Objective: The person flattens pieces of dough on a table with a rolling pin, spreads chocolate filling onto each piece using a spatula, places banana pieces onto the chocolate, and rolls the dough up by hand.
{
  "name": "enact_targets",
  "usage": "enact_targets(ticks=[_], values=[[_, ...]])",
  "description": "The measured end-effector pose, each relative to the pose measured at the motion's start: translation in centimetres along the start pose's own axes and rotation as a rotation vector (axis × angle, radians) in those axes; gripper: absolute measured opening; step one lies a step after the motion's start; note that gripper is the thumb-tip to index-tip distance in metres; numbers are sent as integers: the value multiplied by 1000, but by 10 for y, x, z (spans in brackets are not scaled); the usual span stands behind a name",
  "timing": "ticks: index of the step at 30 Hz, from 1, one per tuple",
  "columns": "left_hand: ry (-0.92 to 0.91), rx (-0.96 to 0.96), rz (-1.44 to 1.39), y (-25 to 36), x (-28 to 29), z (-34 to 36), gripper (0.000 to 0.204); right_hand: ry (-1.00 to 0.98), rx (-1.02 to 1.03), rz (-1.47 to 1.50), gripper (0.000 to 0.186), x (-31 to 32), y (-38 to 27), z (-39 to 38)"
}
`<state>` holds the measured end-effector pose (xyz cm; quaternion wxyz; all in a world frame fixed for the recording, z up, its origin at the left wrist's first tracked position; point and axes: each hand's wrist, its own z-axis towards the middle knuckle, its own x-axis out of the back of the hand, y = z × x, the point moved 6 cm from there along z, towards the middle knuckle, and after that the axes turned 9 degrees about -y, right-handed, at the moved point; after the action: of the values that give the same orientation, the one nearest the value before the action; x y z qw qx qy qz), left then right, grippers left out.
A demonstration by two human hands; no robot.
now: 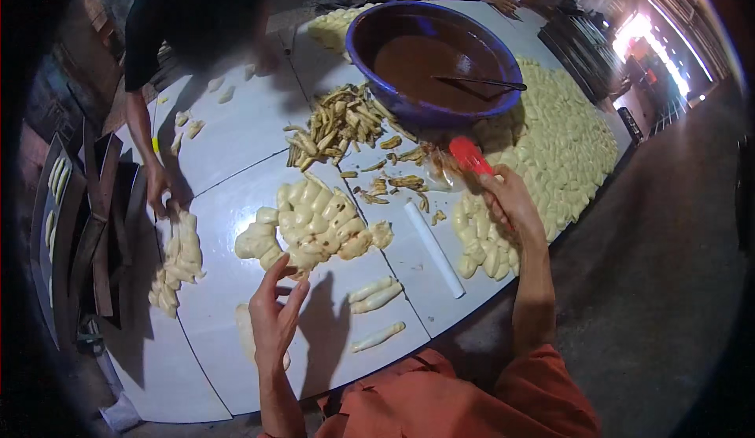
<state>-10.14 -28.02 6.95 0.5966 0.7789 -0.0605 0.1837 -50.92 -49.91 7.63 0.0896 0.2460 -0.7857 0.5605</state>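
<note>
My right hand (pixel 509 202) is closed around a red tool (pixel 469 156) with a broad flat head, like a spatula, held above the table beside a clear plastic bag (pixel 443 172) with brown stuff in it. My left hand (pixel 275 320) hovers with thumb and fingers apart near the lower edge of a cluster of pale dough pieces (pixel 318 218), some speckled brown. Partly behind this hand lies a flat piece of dough (pixel 245 329). Two dough rolls (pixel 375 295) lie side by side to its right, with a single roll (pixel 379 336) nearer me. A white rolling pin (pixel 435 251) rests between my hands.
A big purple basin (pixel 370 88) of brown liquid holds a long-handled utensil (pixel 481 82). Brownish strips (pixel 338 127) are heaped left of it; many dough pieces (pixel 558 139) cover the right side. Across the table, a person (pixel 161 178) handles dough at left, near stacked dark metal trays (pixel 98 226).
</note>
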Motion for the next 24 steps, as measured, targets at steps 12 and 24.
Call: enact_targets(ticks=[12,24], values=[[269,182,-21,-87,42,-116,46,238,577,-725,27,-98,-32,72],[447,297,31,-102,59,-154,38,-140,615,-1017,28,-135,-24,80]])
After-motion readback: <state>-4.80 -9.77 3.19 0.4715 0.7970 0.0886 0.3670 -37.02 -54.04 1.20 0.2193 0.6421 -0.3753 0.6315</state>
